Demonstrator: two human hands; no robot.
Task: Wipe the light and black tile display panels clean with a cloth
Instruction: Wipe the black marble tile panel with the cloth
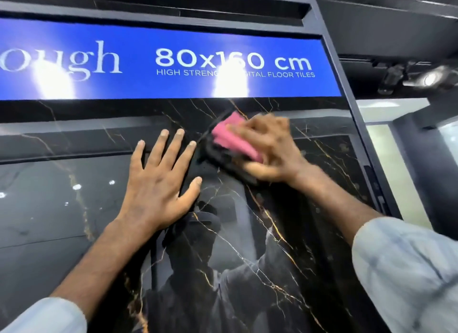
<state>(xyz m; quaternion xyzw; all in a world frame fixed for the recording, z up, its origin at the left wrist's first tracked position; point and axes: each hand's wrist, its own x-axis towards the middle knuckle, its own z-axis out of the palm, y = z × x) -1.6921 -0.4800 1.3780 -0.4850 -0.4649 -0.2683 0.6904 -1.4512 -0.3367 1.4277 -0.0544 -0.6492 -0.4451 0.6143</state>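
Note:
A glossy black tile panel [285,233] with gold and white veins fills the view in front of me. My right hand [270,149] presses a folded pink cloth [230,136] against the panel's upper part, just under the blue sign; the hand is blurred by motion. My left hand [161,181] lies flat on the panel to the left of the cloth, fingers straight and spread, holding nothing. The panel reflects a person's body and the room lights. No light-coloured panel is in view.
A blue sign [173,59] reading "80x160 cm" runs across the top of the display. A dark metal frame post [357,124] borders the panel on the right. A ceiling spotlight [431,78] hangs at the upper right.

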